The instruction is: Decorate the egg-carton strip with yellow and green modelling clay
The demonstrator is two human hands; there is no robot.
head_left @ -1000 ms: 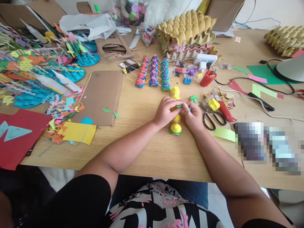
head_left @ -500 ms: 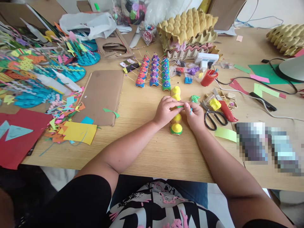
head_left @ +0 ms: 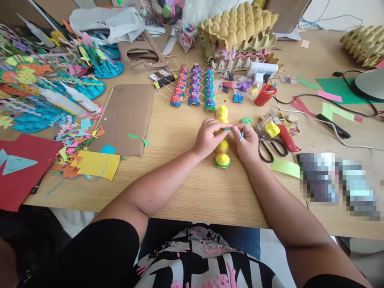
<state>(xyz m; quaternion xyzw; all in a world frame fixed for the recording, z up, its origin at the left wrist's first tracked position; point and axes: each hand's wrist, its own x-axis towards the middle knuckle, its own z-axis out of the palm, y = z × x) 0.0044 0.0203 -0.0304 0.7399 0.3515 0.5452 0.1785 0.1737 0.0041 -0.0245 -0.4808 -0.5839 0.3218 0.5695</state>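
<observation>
My left hand (head_left: 209, 137) and my right hand (head_left: 246, 141) meet over a strip of egg-carton bumps (head_left: 222, 160) covered in yellow clay, with green along the lower edge of the nearest bump. Between the fingertips of my left hand is a small piece of green clay (head_left: 227, 129), which my right fingertips also touch. A thin blue stick (head_left: 241, 136) pokes out from the closed fingers of my right hand. A lump of green clay (head_left: 247, 120) lies just beyond my right hand. Behind the strip stand three finished-looking clay caterpillars (head_left: 194, 86) in red, purple and blue.
Black-handled scissors (head_left: 273, 147), a red cutter (head_left: 287, 138) and yellow clay (head_left: 272, 129) lie right of my hands. A red cup (head_left: 265, 95) stands behind them. Stacked egg trays (head_left: 237, 30) rise at the back. Cardboard (head_left: 123, 120) and paper scraps lie left.
The camera view has shifted slightly. Both hands remain together over the yellow strip, with the blue stick at a slightly different tilt.
</observation>
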